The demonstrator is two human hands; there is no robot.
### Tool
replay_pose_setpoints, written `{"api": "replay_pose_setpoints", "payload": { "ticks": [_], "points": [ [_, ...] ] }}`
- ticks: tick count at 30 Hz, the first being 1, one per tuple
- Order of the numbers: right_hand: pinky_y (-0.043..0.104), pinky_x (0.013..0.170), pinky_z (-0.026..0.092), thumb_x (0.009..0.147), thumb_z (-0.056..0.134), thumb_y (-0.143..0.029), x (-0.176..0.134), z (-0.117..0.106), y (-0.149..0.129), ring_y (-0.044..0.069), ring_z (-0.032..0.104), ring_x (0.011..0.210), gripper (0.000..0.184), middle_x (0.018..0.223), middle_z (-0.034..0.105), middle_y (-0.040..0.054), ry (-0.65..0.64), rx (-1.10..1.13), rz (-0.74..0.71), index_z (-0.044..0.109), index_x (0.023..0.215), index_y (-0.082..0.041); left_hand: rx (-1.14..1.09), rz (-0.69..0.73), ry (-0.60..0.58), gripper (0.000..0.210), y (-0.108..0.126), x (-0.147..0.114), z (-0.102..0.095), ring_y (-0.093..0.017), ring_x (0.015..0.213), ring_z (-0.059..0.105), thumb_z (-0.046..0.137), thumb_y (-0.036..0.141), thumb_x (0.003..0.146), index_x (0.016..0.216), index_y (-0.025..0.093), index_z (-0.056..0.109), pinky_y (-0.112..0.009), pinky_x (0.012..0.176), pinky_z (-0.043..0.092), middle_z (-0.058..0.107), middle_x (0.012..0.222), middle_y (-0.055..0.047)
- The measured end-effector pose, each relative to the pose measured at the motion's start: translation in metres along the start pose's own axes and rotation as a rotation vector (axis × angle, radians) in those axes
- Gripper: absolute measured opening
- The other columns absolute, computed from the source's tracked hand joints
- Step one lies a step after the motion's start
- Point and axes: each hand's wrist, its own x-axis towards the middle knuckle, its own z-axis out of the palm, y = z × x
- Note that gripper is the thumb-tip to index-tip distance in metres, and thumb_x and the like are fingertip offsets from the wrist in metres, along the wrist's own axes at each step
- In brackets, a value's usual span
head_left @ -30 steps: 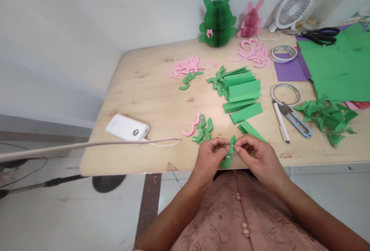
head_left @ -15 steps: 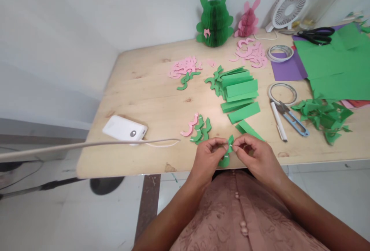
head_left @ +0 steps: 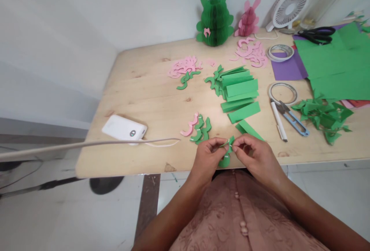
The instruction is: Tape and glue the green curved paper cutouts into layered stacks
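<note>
Close to the table's front edge, my left hand pinches a small green paper cutout with a wavy outline and pale strips on it. My right hand has thumb and forefinger closed at the cutout's upper right side, by a pale strip; the fingertips hide what exactly lies between them. Left of my hands lie green wavy cutouts with white strips and a pink wavy cutout. Just beyond my right hand is a folded green paper strip, with a row of folded green strips behind it.
Right of my hands lie a white pen, blue thread snips, tape rolls and green scraps. A white power bank with a cable is at left. Paper rabbits and a fan stand at the back.
The upper part of the green cutout has turned slightly between my fingers, and more of it shows toward my left hand. Both hands stay almost in place.
</note>
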Motion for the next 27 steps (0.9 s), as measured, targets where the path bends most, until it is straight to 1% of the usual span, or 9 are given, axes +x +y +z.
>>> {"api": "replay_pose_setpoints", "payload": {
  "ticks": [8, 14, 19, 27],
  "points": [
    [0.024, 0.056, 0.040, 0.081, 0.053, -0.021, -0.0003, -0.0005, -0.0011, 0.011, 0.049, 0.058, 0.010, 0.069, 0.057, -0.0026, -0.010, -0.007, -0.005, 0.059, 0.073, -0.020, 0.015, -0.010, 0.007, 0.013, -0.0008, 0.0006, -0.0005, -0.008, 0.052, 0.043, 0.070, 0.024, 0.057, 0.066, 0.015, 0.071, -0.020, 0.053, 0.032, 0.061, 0.059, 0.001],
    [0.024, 0.058, 0.040, 0.081, 0.053, -0.020, -0.0002, -0.0003, 0.0000, 0.011, 0.051, 0.060, 0.010, 0.070, 0.058, -0.0027, -0.012, -0.009, -0.009, 0.060, 0.074, -0.020, 0.015, -0.007, -0.017, 0.011, 0.0001, 0.0000, -0.0002, -0.007, 0.052, 0.043, 0.070, 0.024, 0.058, 0.064, 0.014, 0.071, -0.020, 0.053, 0.033, 0.061, 0.058, 0.001],
    [0.024, 0.056, 0.040, 0.081, 0.053, -0.021, -0.0002, 0.0001, -0.0010, 0.011, 0.050, 0.058, 0.010, 0.069, 0.058, -0.0025, -0.004, -0.017, -0.006, 0.060, 0.074, -0.020, 0.001, 0.010, -0.028, 0.010, 0.0004, -0.0005, 0.0000, -0.007, 0.052, 0.043, 0.070, 0.022, 0.058, 0.065, 0.015, 0.072, -0.019, 0.053, 0.033, 0.061, 0.058, 0.001],
    [0.024, 0.056, 0.039, 0.082, 0.052, -0.021, -0.0008, 0.0012, -0.0006, 0.011, 0.050, 0.058, 0.011, 0.069, 0.058, -0.0024, 0.013, -0.028, -0.009, 0.060, 0.074, -0.020, -0.007, 0.001, -0.024, 0.011, -0.0017, 0.0000, -0.0001, -0.009, 0.056, 0.050, 0.073, 0.023, 0.058, 0.065, 0.015, 0.072, -0.020, 0.054, 0.037, 0.066, 0.062, -0.001]
  ]
}}
